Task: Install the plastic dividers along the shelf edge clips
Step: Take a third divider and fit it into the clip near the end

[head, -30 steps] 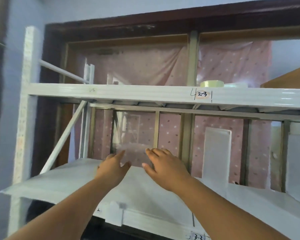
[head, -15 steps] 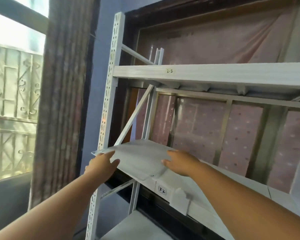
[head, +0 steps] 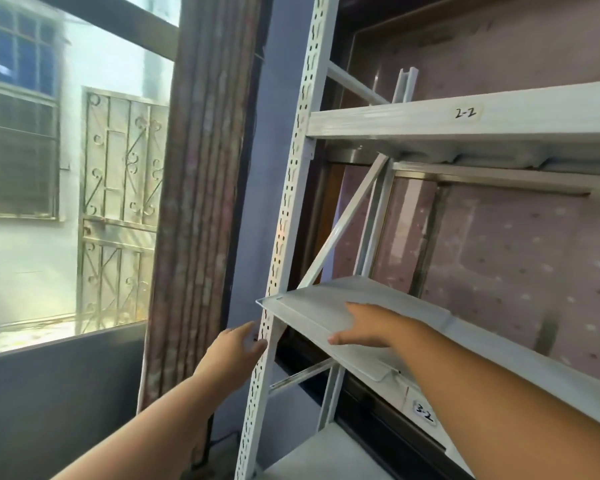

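A flat, pale, translucent plastic divider (head: 309, 306) lies on the left end of the white shelf marked 3-2 (head: 425, 412). Its far-left corner sticks out past the perforated front upright (head: 291, 188). My right hand (head: 371, 325) lies palm-down on top of the divider, fingers spread and thumb at its front edge, holding it. My left hand (head: 236, 348) is lower, against the upright just below the divider's corner, with its fingers apart and nothing in them. My right forearm hides the shelf's front edge further right, so no clips show there.
The upper shelf beam marked 2-2 (head: 465, 119) runs overhead. A diagonal brace (head: 343, 223) crosses the rack's left side. A lower shelf (head: 326, 455) sits beneath. A hanging curtain (head: 201, 202) and a window (head: 66, 168) are to the left. Pink dotted cloth (head: 516, 258) backs the rack.
The view has swung left and the divider went from upright to flat. The divider now reaches past the upright. My left hand has let go of its corner and dropped to the post.
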A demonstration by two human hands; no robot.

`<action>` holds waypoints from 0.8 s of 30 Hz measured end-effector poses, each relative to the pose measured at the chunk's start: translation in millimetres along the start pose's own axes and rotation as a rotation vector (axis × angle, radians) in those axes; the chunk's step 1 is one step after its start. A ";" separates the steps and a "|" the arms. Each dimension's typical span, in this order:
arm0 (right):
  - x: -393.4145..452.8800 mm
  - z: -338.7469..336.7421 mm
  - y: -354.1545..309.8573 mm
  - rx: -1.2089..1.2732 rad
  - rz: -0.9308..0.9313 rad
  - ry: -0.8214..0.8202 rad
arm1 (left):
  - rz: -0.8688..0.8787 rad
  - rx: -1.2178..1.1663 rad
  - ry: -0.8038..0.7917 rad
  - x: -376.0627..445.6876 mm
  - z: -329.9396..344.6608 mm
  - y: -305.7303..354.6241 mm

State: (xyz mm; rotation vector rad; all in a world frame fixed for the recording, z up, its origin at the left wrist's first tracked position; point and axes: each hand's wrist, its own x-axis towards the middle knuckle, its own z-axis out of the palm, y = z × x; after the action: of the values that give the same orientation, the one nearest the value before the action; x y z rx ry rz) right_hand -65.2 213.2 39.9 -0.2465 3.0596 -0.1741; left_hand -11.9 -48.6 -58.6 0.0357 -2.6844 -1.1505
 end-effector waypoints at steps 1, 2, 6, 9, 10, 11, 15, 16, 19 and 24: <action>3.0 0.9 2.0 0.011 0.010 -0.009 | 0.005 -0.015 -0.008 1.4 2.6 -1.4; 5.5 2.2 3.2 0.017 0.018 -0.011 | 0.011 -0.022 -0.017 2.6 5.3 -3.2; 1.4 6.9 3.7 -0.024 0.007 0.037 | 0.012 -0.050 -0.056 4.2 14.3 1.7; -9.3 3.5 -6.7 -0.144 -0.011 0.028 | 0.006 -0.087 -0.089 4.8 19.7 10.2; -12.7 1.4 -11.1 -0.181 -0.013 0.018 | 0.007 -0.098 -0.076 4.3 21.2 13.9; -15.1 -0.8 -16.1 -0.206 -0.008 0.007 | 0.004 -0.107 -0.044 3.4 21.8 17.4; -27.2 -11.5 -24.7 -0.248 0.023 0.014 | -0.047 -0.273 0.176 0.5 17.4 40.3; -31.1 -14.1 -23.6 -0.241 0.017 0.037 | -0.065 -0.338 0.200 0.7 15.5 47.5; -44.9 -26.3 -12.0 -0.207 -0.013 0.119 | -0.066 -0.616 0.177 4.4 17.7 76.1; -75.7 -49.1 5.8 -0.109 -0.013 0.224 | -0.304 -1.341 -0.137 10.9 25.9 136.0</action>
State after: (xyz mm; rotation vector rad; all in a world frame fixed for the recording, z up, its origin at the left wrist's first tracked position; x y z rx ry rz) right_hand 4.8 236.5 92.2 -0.2703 3.2958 -0.0382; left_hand -19.3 63.0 23.8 0.1421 -1.4871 -2.8098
